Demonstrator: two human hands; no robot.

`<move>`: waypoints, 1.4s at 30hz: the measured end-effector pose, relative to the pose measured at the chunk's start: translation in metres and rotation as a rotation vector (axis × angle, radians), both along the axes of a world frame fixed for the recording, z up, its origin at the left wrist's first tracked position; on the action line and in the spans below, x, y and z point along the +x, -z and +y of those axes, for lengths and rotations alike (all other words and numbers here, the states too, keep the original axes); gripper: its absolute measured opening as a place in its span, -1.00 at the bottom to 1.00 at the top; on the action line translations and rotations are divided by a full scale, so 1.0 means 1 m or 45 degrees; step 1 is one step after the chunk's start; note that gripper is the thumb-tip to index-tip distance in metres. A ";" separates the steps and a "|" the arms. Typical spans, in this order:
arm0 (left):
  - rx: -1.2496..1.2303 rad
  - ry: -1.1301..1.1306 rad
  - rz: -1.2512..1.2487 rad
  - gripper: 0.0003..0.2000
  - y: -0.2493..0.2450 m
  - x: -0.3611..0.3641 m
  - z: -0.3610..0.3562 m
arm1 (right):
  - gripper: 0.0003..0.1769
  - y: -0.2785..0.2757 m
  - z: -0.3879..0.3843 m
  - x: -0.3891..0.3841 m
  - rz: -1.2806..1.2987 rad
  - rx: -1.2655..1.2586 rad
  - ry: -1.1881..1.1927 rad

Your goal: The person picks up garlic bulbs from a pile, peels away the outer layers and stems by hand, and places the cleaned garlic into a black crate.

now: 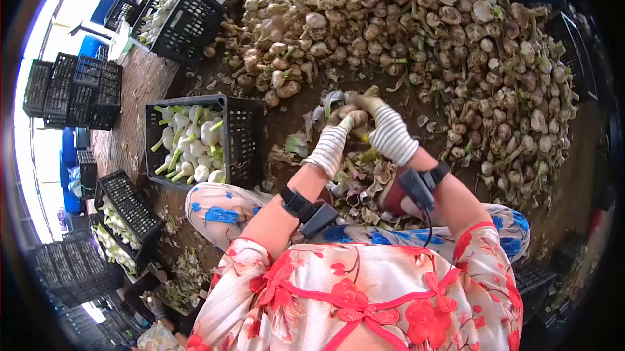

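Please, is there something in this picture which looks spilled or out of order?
Only the loose peelings stand out a little: they lie scattered between the shoes, outside any container. They look like ordinary trimming waste, though. The nearest black crate, holding white bulbs, shows no visible damage.

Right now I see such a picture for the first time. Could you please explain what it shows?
There is no robot: one head-worn camera looks down over the wearer's floral clothes. The left hand and right hand, both in striped gloves, come together in front; what they hold is too blurred to tell. Devices are strapped near the wrists. Ahead lies a large heap of garlic; loose skins lie near the hands. At left, a black crate holds whiter bulbs with green stems.
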State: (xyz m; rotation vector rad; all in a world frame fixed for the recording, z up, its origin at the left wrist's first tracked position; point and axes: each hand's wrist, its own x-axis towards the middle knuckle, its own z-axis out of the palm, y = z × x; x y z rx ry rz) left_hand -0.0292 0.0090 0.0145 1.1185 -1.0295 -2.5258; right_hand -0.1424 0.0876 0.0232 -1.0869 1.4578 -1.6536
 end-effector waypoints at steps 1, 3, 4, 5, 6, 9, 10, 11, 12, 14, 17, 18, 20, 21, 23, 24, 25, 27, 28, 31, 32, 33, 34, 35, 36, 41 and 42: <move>-0.110 -0.127 -0.063 -0.73 0.003 0.001 -0.003 | -0.64 -0.029 0.011 0.008 0.693 0.050 0.146; -0.111 -0.278 0.258 -0.72 -0.045 0.015 -0.004 | -0.65 -0.037 0.012 0.020 -0.240 -0.056 0.201; -0.244 -0.302 0.288 -0.69 -0.032 0.018 -0.009 | -0.62 -0.040 0.009 0.016 -0.650 -0.147 0.329; -0.374 -0.326 0.311 -0.66 -0.033 0.020 -0.010 | -0.58 -0.049 0.009 0.013 -0.654 0.039 0.396; -0.515 -0.294 0.356 -0.62 -0.034 0.025 -0.003 | -0.59 -0.048 0.006 0.015 -0.545 0.105 0.301; -0.495 -0.230 0.459 -0.47 -0.043 0.030 0.023 | -0.59 -0.042 0.003 0.023 -0.556 0.258 0.128; -0.460 -0.251 0.472 -0.49 -0.044 0.032 0.025 | -0.60 -0.042 0.005 0.022 -0.547 0.259 0.091; -0.425 -0.276 0.481 -0.50 -0.046 0.035 0.026 | -0.61 -0.044 0.007 0.024 -0.541 0.263 0.048; -0.421 -0.287 0.488 -0.50 -0.048 0.038 0.027 | -0.61 -0.048 0.009 0.026 -0.531 0.269 0.042; -0.300 -0.192 0.426 -0.60 -0.054 0.046 0.026 | -0.64 -0.059 0.015 0.032 -0.640 0.225 0.005; -0.063 -0.082 0.560 -0.67 -0.029 0.044 0.012 | -0.67 -0.056 0.022 0.034 -0.642 0.197 -0.014; 0.002 -0.040 0.542 -0.69 -0.032 0.046 0.013 | -0.69 -0.055 0.022 0.033 -0.594 0.235 0.009; 0.045 -0.006 0.527 -0.67 -0.048 0.048 0.014 | -0.72 -0.056 0.024 0.035 -0.640 0.230 0.060; 0.080 0.029 0.509 -0.64 -0.056 0.048 0.013 | -0.74 -0.056 0.023 0.035 -0.689 0.218 0.108; -0.034 0.115 0.542 -0.56 -0.065 0.052 0.015 | -0.74 -0.045 0.020 0.036 -0.714 0.160 0.127; -0.305 -0.071 0.528 -0.54 -0.070 0.048 0.021 | -0.74 -0.048 0.018 0.039 -0.665 0.142 0.139; -0.571 -0.256 0.500 -0.52 -0.071 0.048 0.025 | -0.74 -0.051 0.018 0.043 -0.623 0.127 0.153; -0.369 -0.335 0.423 -0.60 -0.066 0.049 0.017 | -0.81 -0.052 0.017 0.048 -0.429 0.142 0.152; -0.206 -0.244 0.465 -0.63 -0.052 0.056 0.008 | -0.81 -0.045 0.017 0.049 -0.223 0.202 0.171; 0.240 -0.155 0.416 -0.59 -0.065 0.051 0.008 | -0.76 -0.042 0.018 0.052 -0.153 0.097 0.215; 0.423 -0.036 0.407 -0.58 -0.070 0.052 0.000 | -0.76 -0.044 0.020 0.052 -0.308 0.099 0.226; 0.610 0.074 0.386 -0.57 -0.074 0.053 -0.005 | -0.76 -0.046 0.020 0.055 -0.471 0.107 0.229; 0.466 -0.015 0.344 -0.59 -0.076 0.051 0.000 | -0.75 -0.049 0.023 0.053 -0.551 0.124 0.244; 0.473 -0.020 0.333 -0.59 -0.078 0.051 0.002 | -0.75 -0.056 0.026 0.052 -0.638 0.147 0.260; 0.216 -0.070 0.379 -0.58 -0.078 0.052 0.005 | -0.74 -0.052 0.026 0.051 -0.723 0.093 0.236; -0.803 -0.362 0.340 -0.55 -0.047 0.047 0.004 | -0.75 -0.061 0.022 0.067 -0.320 0.079 0.318; -0.806 -0.365 0.334 -0.55 -0.054 0.049 0.001 | -0.76 -0.067 0.022 0.070 -0.189 0.078 0.331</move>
